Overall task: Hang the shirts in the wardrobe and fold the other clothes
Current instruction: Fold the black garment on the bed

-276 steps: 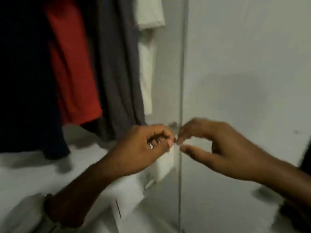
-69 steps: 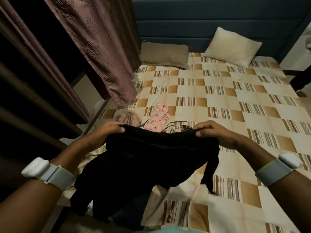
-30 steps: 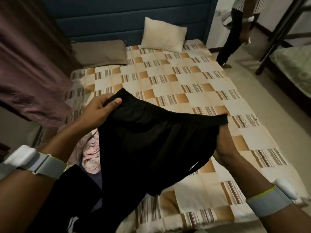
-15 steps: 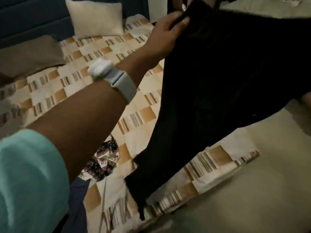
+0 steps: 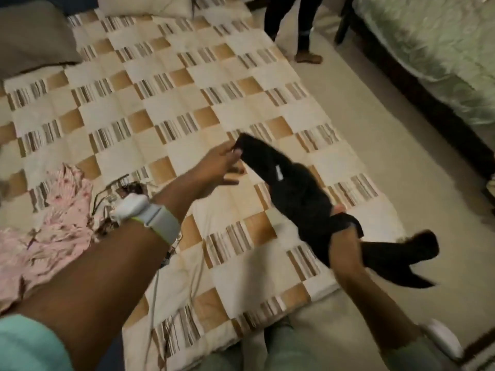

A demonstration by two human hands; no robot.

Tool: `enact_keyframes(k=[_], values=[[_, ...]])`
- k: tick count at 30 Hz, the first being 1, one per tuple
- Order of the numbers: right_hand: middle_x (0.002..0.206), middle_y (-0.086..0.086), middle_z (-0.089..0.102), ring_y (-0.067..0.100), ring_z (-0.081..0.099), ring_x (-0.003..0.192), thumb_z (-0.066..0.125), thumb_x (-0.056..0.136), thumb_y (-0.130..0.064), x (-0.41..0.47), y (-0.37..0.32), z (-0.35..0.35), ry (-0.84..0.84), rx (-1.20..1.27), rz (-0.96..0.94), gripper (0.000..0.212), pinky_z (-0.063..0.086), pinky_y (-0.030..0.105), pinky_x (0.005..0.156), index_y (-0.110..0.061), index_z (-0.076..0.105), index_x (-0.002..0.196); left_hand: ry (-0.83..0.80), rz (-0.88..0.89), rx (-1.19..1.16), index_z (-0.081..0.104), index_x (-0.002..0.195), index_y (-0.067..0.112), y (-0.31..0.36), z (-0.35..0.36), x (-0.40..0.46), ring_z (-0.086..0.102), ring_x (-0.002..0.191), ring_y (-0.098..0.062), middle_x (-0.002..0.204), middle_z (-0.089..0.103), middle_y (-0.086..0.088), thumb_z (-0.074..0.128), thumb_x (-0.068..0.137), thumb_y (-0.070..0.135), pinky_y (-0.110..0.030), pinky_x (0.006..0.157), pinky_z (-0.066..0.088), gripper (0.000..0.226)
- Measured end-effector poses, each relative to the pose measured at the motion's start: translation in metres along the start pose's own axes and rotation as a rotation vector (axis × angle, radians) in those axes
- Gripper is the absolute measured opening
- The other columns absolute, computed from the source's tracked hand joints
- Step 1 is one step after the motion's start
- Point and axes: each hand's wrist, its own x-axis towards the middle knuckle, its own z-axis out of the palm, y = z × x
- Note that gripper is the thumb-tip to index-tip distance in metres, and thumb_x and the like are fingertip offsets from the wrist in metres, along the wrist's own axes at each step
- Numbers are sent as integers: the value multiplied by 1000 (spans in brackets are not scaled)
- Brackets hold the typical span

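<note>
We find the black garment [image 5: 294, 194] stretched over the bed [image 5: 171, 108] at centre right of the frame. Our left hand [image 5: 222, 167] pinches its upper end; our right hand [image 5: 340, 236] is wrapped round its bunched middle, the tail hanging beyond. We judge it light, limp, and non-slippery. Best taken at the waistband corners. A pink garment [image 5: 53, 210] lies at lower left.

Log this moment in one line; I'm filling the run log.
left hand: pinches black garment end | right hand: grips middle | over bed
</note>
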Motion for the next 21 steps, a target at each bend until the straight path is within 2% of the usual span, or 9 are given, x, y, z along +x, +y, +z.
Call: enact_keyframes(k=[2,5,7,9,13,16,18,20,21], values=[[109,35,62,48,59,113,42,111,-21,-14,20,38,-78,-72,55,40,52,37,83,14,59,121,76,-221,-141,58,134,23,-90,-23,-5,74,96,-30,131,67,-13,49,111,30,-44,80,60,26],[86,9,67,17,69,77,48,108,-40,-29,76,109,-242,-156,104,37,51,15,61,-11,67,95,168,-365,-317,60,112,16,-194,-52,-16,72,80,-29,113,70,-15,45,112,21,-47,80,55,16],[83,5,65,14,65,76,51,95,-66,-30,120,142,-280,-213,107,63,53,29,70,-5,64,96,255,-381,-442,60,103,17,-236,-68,-27,65,80,-27,99,67,-10,45,110,17,-49,82,50,17],[90,-1,68,16,67,85,48,87,-81,-37,156,177,-300,-292,64,70,55,42,78,-14,64,104,319,-407,-620,60,96,17,-265,-93,-35,61,76,-25,92,61,-8,40,109,20,-49,80,50,24],[105,-5,70,20,68,102,44,94,-66,-85,200,281,-520,-483,-54,49,54,37,82,-29,51,126,489,-473,-884,69,83,15,-334,-172,-59,61,83,-24,90,59,-7,38,101,22,-50,90,56,37],[119,2,67,22,65,108,56,101,-44,-118,236,344,-765,-596,-177,39,53,38,88,-31,42,135,564,-446,-997,74,66,12,-363,-206,-94,65,67,-14,76,69,-1,48,95,30,-28,63,59,43],[139,5,56,25,56,124,62,99,-31,-132,270,382,-1031,-817,-288,53,47,40,103,-29,39,147,614,-458,-928,76,59,9,-393,-228,-110,71,61,-13,66,73,0,42,94,42,-25,59,61,59],[150,6,49,30,50,134,68,94,-26,-132,287,398,-1277,-1004,-326,65,41,44,113,-31,41,153,524,-561,-718,75,76,5,-408,-233,-119,71,71,-17,67,74,3,51,76,83,-36,75,63,82],[148,3,54,29,53,132,66,95,-26,-126,287,400,-1295,-986,-299,58,42,41,113,-32,49,150,517,-606,-570,71,90,2,-422,-233,-121,68,79,-17,74,75,4,61,64,90,-40,90,59,93]])
